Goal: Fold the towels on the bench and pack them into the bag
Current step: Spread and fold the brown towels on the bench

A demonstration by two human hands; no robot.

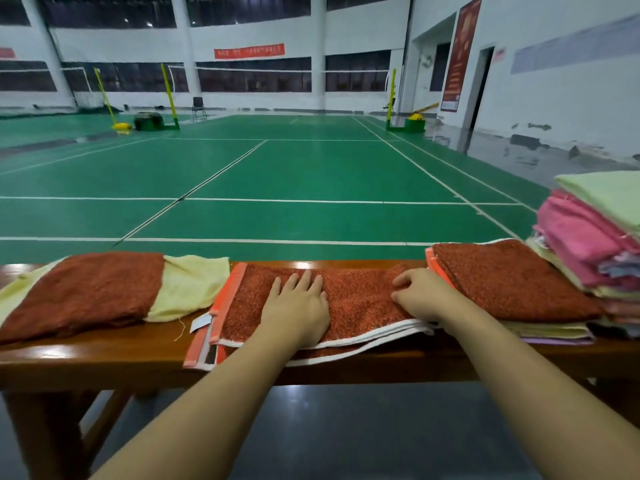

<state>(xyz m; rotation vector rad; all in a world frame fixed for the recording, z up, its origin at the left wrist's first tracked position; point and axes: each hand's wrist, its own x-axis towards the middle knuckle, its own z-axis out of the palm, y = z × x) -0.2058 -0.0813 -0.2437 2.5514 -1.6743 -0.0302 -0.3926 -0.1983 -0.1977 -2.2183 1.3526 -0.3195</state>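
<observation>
An orange-red towel (360, 299) with white and orange borders lies spread along the wooden bench (104, 358), its near edge hanging over the front. My left hand (298, 306) presses flat on its middle with straight fingers. My right hand (422, 296) rests on the towel's right part with fingers bent, touching the fabric; I cannot tell whether it pinches it. Another red towel (512, 282) lies folded at the right on a stack. A dark red towel (86, 292) lies over a pale yellow towel (187, 289) at the left. No bag is in view.
A tall pile of pink, green and pale towels (595, 230) stands at the bench's right end. Beyond the bench stretches a green badminton court (277, 174) with nets and posts. Dark floor lies under the bench near me.
</observation>
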